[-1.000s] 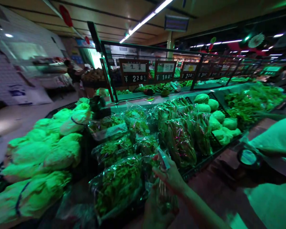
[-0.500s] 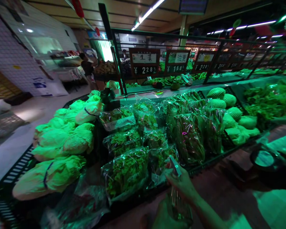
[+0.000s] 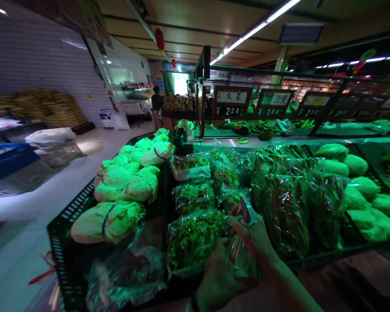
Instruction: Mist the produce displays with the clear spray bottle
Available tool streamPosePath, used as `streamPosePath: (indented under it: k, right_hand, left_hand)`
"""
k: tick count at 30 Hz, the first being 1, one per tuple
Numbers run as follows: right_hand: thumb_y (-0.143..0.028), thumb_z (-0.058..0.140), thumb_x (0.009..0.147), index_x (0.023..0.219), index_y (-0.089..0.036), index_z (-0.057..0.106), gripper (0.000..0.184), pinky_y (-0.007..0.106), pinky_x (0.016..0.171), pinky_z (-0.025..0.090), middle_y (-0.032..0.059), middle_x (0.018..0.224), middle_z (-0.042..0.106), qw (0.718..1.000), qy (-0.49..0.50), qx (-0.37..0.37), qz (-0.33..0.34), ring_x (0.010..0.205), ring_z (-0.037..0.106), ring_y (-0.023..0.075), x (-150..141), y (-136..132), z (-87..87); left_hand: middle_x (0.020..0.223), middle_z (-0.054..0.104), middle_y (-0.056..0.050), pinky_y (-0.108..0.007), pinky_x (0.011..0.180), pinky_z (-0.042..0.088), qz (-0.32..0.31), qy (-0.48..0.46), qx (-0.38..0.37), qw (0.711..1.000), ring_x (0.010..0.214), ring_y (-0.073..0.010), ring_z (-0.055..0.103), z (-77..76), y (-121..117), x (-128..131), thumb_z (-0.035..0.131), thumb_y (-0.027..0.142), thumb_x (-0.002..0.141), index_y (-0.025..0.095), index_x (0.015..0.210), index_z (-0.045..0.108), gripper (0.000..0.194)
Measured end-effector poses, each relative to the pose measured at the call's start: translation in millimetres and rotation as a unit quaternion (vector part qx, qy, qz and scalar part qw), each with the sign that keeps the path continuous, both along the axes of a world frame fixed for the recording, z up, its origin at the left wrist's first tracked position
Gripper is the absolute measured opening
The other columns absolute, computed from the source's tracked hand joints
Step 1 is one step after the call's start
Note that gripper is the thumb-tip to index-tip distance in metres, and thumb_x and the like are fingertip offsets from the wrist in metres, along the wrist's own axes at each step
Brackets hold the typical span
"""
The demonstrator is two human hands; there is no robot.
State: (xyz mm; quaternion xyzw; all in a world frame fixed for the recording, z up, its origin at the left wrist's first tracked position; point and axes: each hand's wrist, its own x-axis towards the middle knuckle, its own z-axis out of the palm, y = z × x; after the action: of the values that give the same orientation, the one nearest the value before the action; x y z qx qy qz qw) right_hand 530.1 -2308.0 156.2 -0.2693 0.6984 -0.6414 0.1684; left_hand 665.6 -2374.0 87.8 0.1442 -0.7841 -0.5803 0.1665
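Note:
My right hand (image 3: pixel 255 232) is closed around a pointed, grey-and-white blade-like tool (image 3: pixel 247 211); its exact kind is too dark to make out. Below that hand hangs a clear bag of long-stemmed greens (image 3: pixel 242 255), its stems showing through the plastic. My left hand (image 3: pixel 219 271) grips this bag from the left side, fingers partly in shadow. Just beyond the left hand lies a bagged lettuce (image 3: pixel 196 240). Bagged long leafy greens (image 3: pixel 286 212) stand to the right of my right hand.
Pale cabbages (image 3: pixel 107 223) fill the left of the black crate (image 3: pixel 60 238). A crumpled plastic bag (image 3: pixel 126 271) lies at its front. Netted melons (image 3: pixel 331 151) sit at right. Price signs (image 3: pixel 232 102) hang behind. A person (image 3: pixel 156 106) stands far back; blue crate (image 3: pixel 11 160) at left.
The view has swung left, so the shelf sits further right in the picture. My left hand has come up beside the bagged lettuce. The right hand still holds the blade-like tool.

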Motion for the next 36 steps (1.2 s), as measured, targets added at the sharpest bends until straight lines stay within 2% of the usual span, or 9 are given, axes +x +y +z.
streamPosePath:
  k: [3, 6, 12, 15, 18, 24, 29, 33, 36]
  right_hand:
    - [-0.043, 0.079, 0.09, 0.122, -0.023, 0.065, 0.041, 0.032, 0.067, 0.061, 0.0057, 0.118, 0.072, 0.998, 0.016, -0.023, 0.052, 0.07, 0.068, 0.0153, -1, -32, 19.1]
    - [-0.041, 0.081, 0.089, 0.126, -0.023, 0.065, 0.043, 0.033, 0.068, 0.061, 0.0042, 0.113, 0.072, 0.994, 0.03, -0.042, 0.095, 0.067, 0.065, 0.014, -3, -67, 31.1]
    - [-0.036, 0.081, 0.086, 0.11, -0.022, 0.067, 0.031, 0.032, 0.066, 0.059, 0.0011, 0.101, 0.072, 0.986, 0.042, -0.084, 0.14, 0.068, 0.066, 0.0145, -5, -130, 50.2]
    - [-0.035, 0.079, 0.084, 0.087, -0.022, 0.063, 0.021, 0.029, 0.054, 0.054, -0.0049, 0.076, 0.061, 0.988, 0.047, -0.069, 0.126, 0.057, 0.062, 0.0147, -5, -154, 56.6]
    - [-0.034, 0.077, 0.083, 0.082, -0.023, 0.061, 0.02, 0.029, 0.05, 0.052, -0.007, 0.068, 0.057, 0.991, 0.06, -0.052, 0.107, 0.052, 0.062, 0.0158, -8, -169, 54.4]
    - [-0.042, 0.085, 0.077, 0.104, -0.021, 0.067, 0.039, 0.032, 0.059, 0.059, -0.0005, 0.094, 0.07, 0.994, 0.012, -0.079, 0.08, 0.06, 0.065, 0.0145, -27, -175, 46.7]
    - [-0.044, 0.084, 0.078, 0.098, -0.019, 0.068, 0.036, 0.032, 0.059, 0.055, -0.0011, 0.081, 0.068, 0.997, 0.023, -0.055, 0.054, 0.061, 0.068, 0.0181, -35, -161, 57.6]
    - [-0.044, 0.079, 0.083, 0.086, -0.021, 0.064, 0.028, 0.03, 0.054, 0.048, -0.0037, 0.064, 0.061, 0.997, 0.079, -0.006, 0.027, 0.056, 0.063, 0.018, -24, -143, 61.7]
    - [-0.043, 0.077, 0.085, 0.086, -0.022, 0.064, 0.025, 0.029, 0.057, 0.05, -0.0025, 0.072, 0.064, 0.995, 0.085, -0.007, 0.043, 0.061, 0.062, 0.0166, -7, -130, 56.2]
  left_hand:
    - [0.128, 0.085, -0.015, -0.041, 0.099, 0.068, 0.008, 0.041, 0.104, 0.994, 0.114, -0.0341, 0.083, 18.1, -21, 4, 0.101, 0.038, 0.065, 0.017, 0.134, 0.065, 0.08]
    - [0.133, 0.084, -0.012, -0.042, 0.106, 0.066, 0.034, 0.089, 0.139, 0.986, 0.121, -0.0345, 0.08, 31.6, -39, 6, 0.095, 0.038, 0.073, 0.019, 0.138, 0.068, 0.073]
    - [0.127, 0.086, -0.015, -0.045, 0.1, 0.069, 0.117, 0.048, 0.082, 0.989, 0.112, -0.0355, 0.081, 29.6, -88, 8, 0.095, 0.046, 0.071, 0.016, 0.141, 0.065, 0.082]
    - [0.128, 0.085, -0.014, -0.044, 0.098, 0.068, 0.127, 0.032, 0.069, 0.989, 0.114, -0.0353, 0.08, 35.8, -108, 7, 0.093, 0.048, 0.074, 0.018, 0.141, 0.066, 0.078]
    - [0.126, 0.086, -0.015, -0.046, 0.097, 0.068, 0.14, 0.018, 0.054, 0.988, 0.114, -0.0384, 0.081, 42.5, -120, 2, 0.094, 0.048, 0.072, 0.016, 0.139, 0.067, 0.079]
    - [0.123, 0.088, -0.012, -0.04, 0.098, 0.067, 0.059, 0.047, 0.178, 0.981, 0.115, -0.0344, 0.082, 47.1, -130, -17, 0.093, 0.033, 0.069, 0.016, 0.132, 0.066, 0.071]
    - [0.114, 0.088, -0.01, -0.041, 0.091, 0.067, 0.034, 0.035, 0.161, 0.986, 0.103, -0.0327, 0.083, 53.9, -131, -27, 0.093, 0.034, 0.07, 0.017, 0.125, 0.068, 0.062]
    - [0.121, 0.085, -0.01, -0.045, 0.098, 0.067, -0.002, 0.056, 0.157, 0.986, 0.11, -0.0331, 0.08, 57.4, -127, -12, 0.1, 0.034, 0.069, 0.021, 0.13, 0.07, 0.068]
    - [0.128, 0.08, -0.011, -0.047, 0.099, 0.068, -0.006, 0.063, 0.157, 0.986, 0.111, -0.0277, 0.077, 59.3, -114, 11, 0.088, 0.043, 0.088, 0.021, 0.132, 0.071, 0.052]
